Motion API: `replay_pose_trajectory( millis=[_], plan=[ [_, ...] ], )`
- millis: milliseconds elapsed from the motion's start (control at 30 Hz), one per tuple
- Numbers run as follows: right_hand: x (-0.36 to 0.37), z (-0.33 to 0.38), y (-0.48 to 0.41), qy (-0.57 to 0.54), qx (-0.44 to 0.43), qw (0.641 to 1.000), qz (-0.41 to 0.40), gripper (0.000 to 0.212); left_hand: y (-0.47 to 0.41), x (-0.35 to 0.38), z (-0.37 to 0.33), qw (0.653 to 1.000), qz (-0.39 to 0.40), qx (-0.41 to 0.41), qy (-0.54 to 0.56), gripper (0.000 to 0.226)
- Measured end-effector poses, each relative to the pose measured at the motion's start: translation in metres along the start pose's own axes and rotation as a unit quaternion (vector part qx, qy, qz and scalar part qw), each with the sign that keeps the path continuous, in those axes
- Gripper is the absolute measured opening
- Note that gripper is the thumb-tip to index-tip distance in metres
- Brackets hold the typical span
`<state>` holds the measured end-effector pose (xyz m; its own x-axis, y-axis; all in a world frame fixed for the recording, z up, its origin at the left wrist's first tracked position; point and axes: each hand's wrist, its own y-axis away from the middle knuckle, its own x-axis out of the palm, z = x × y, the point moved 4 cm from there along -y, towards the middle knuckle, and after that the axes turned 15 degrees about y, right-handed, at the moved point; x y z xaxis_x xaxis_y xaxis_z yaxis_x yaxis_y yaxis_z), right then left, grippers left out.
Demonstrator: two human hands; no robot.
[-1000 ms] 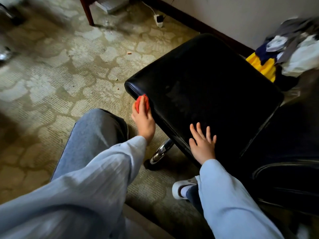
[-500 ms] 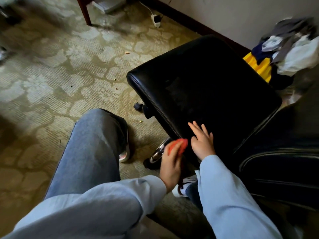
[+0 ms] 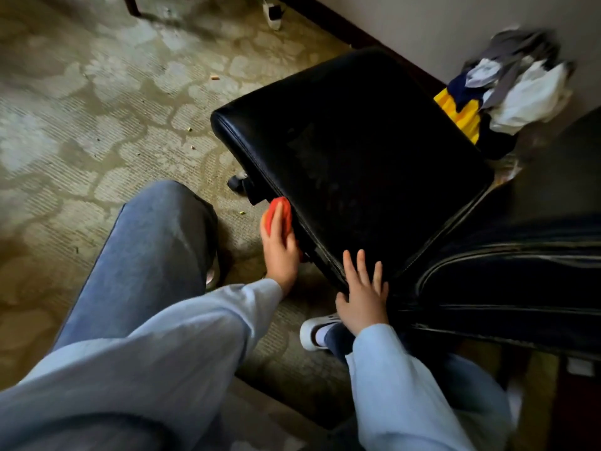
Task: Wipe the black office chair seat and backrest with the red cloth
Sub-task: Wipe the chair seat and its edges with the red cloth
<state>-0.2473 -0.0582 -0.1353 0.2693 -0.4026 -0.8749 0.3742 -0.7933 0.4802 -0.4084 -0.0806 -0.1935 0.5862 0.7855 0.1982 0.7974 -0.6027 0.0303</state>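
left hand [image 3: 279, 252] grips red cloth [image 3: 281, 211], thumb over it, pressed to the side edge of the black seat [image 3: 351, 148] at its 8 o'clock. right hand [image 3: 364, 294] flat, fingers spread, on the seat's 6 o'clock corner. backrest [image 3: 520, 281] at the seat's 4 o'clock. clothes pile [image 3: 514, 89] at 2 o'clock.
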Motion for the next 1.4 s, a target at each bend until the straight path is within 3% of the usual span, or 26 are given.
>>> replay_pose_trajectory(
  millis=[200, 400, 600, 733, 1033, 1100, 1167, 1233, 1333, 1400],
  plan=[
    [0.001, -0.007, -0.003, -0.021, -0.003, 1.000, 0.003, 0.085, 0.065, 0.020, 0.000, 0.993, 0.080, 0.012, -0.083, 0.064],
    [0.006, -0.019, 0.007, -0.042, 0.002, 0.999, -0.027, 0.084, 0.124, 0.022, 0.009, 0.954, 0.262, 0.027, -0.142, 0.051],
    [0.033, -0.036, 0.041, -0.042, -0.045, 0.992, -0.112, 0.076, 0.092, 0.013, -0.025, 0.979, 0.107, 0.050, -0.168, 0.069],
    [0.040, -0.038, 0.045, -0.032, -0.048, 0.991, -0.123, 0.075, 0.034, 0.008, -0.036, 0.965, 0.027, 0.114, -0.236, 0.065],
    [0.047, -0.042, 0.047, -0.048, -0.034, 0.983, -0.171, 0.064, 0.076, 0.048, -0.003, 0.943, 0.151, 0.137, -0.265, 0.054],
    [0.046, -0.044, 0.050, -0.046, -0.042, 0.986, -0.152, 0.059, 0.097, 0.052, 0.002, 0.921, 0.241, 0.130, -0.276, 0.051],
    [0.045, -0.048, 0.054, -0.036, -0.041, 0.988, -0.145, 0.054, 0.121, 0.052, 0.008, 0.876, 0.360, 0.136, -0.292, 0.044],
    [0.047, -0.052, 0.059, -0.030, -0.023, 0.991, -0.128, 0.052, 0.139, 0.043, 0.014, 0.838, 0.429, 0.147, -0.306, 0.049],
    [0.051, -0.054, 0.065, -0.015, 0.004, 0.995, -0.094, 0.052, 0.140, 0.035, 0.012, 0.879, 0.372, 0.095, -0.284, 0.052],
    [0.051, -0.057, 0.068, 0.007, 0.033, 0.996, -0.085, 0.052, 0.130, 0.039, -0.007, 0.890, 0.324, 0.122, -0.295, 0.053]
  ],
)
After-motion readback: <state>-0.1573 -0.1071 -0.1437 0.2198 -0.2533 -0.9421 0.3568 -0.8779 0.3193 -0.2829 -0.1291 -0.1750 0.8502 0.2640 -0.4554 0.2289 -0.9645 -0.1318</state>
